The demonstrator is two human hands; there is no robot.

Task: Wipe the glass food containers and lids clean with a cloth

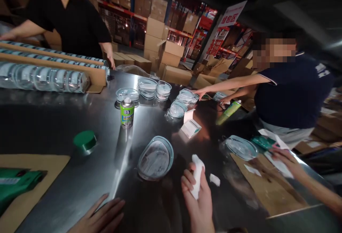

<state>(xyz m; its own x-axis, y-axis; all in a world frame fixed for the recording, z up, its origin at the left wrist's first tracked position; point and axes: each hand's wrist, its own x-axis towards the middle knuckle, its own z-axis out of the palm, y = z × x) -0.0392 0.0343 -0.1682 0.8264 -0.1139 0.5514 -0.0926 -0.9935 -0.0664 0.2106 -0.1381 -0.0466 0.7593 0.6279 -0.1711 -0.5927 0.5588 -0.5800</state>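
Head view: a white wad [197,176] is clamped in the right hand [202,201], between thumb and curled fingers. One clear oval container [155,159] with a blue-grey rim rests on the metal table [110,165], ahead of and between the two hands, touching neither. Left hand [103,214] is well apart from the right, palm down, fingers extended; contact with the table cannot be told. A small white piece [214,180] lies just right of the right hand. Farther ahead of the left hand are a green cap [84,139] and a spray can [127,114].
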